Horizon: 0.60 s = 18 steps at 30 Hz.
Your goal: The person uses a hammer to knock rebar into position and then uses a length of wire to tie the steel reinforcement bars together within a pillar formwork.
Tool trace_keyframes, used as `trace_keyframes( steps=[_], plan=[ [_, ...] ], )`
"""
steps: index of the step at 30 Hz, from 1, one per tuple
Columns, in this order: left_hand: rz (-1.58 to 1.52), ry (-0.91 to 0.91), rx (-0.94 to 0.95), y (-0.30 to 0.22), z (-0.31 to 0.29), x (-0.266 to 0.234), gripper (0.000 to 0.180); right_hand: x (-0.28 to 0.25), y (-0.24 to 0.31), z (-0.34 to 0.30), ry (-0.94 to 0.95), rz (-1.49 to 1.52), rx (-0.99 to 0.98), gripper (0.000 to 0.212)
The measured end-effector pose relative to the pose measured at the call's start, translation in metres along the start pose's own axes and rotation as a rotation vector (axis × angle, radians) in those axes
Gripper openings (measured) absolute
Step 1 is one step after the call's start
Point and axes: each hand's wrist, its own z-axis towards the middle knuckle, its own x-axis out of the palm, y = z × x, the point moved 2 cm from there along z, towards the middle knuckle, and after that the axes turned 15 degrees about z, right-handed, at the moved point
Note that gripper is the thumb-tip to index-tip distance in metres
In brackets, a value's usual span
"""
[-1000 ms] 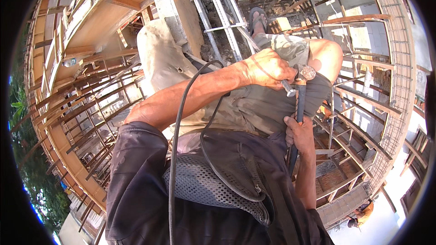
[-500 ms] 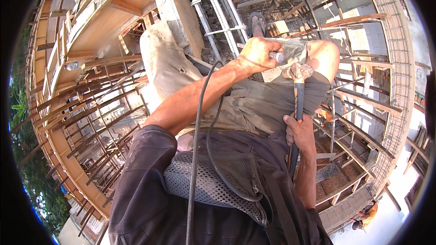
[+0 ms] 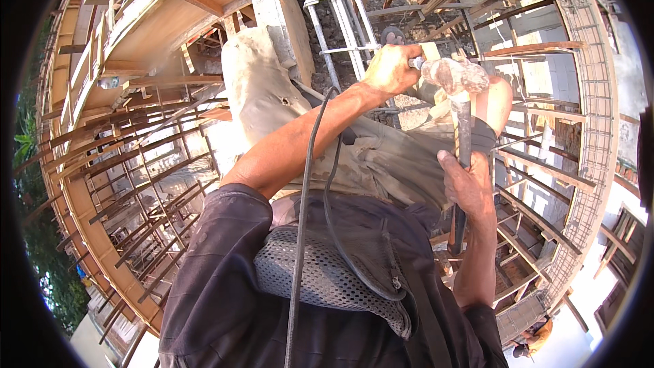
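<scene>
The left hand (image 3: pixel 392 71) has its fingers clenched around a metal rod (image 3: pixel 416 63), whose blunt end juts out rightward. The right hand (image 3: pixel 470 180) grips a hammer (image 3: pixel 463 119) by its dark handle; the heavy head sits right at the rod's end, though whether they touch cannot be told.

Room is tight: a rebar cage (image 3: pixel 337 20) stands just beyond the left hand, a rough beam (image 3: pixel 283 20) borders it further left, and trousers (image 3: pixel 320 143) fill the space below. The bare right knee (image 3: pixel 501 99) lies close to the hammer head. More open gaps show past that knee, crossed by timber props (image 3: pixel 548 170).

Half a second ago the hammer head was lower and clear of the rod; both it and the right hand have since risen and shifted rightward.
</scene>
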Motion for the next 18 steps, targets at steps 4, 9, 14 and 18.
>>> trace_keyframes(
  steps=[4, 9, 14, 18],
  plan=[
    [0.094, 0.142, 0.117, 0.011, -0.019, 0.013, 0.027, 0.006, 0.01, -0.007, 0.031, 0.086, 0.25, 0.031],
    [0.249, 0.443, 0.287, -0.005, -0.041, 0.04, 0.036, 0.008, 0.007, -0.013, -0.037, 0.138, 0.216, 0.03],
    [0.249, 0.551, 0.305, -0.009, -0.015, 0.034, 0.039, 0.002, -0.006, -0.029, -0.098, 0.147, 0.275, 0.027],
    [0.243, 0.497, 0.353, 0.005, -0.01, 0.039, 0.044, -0.006, -0.017, -0.04, -0.116, 0.181, 0.321, 0.025]
  ],
)
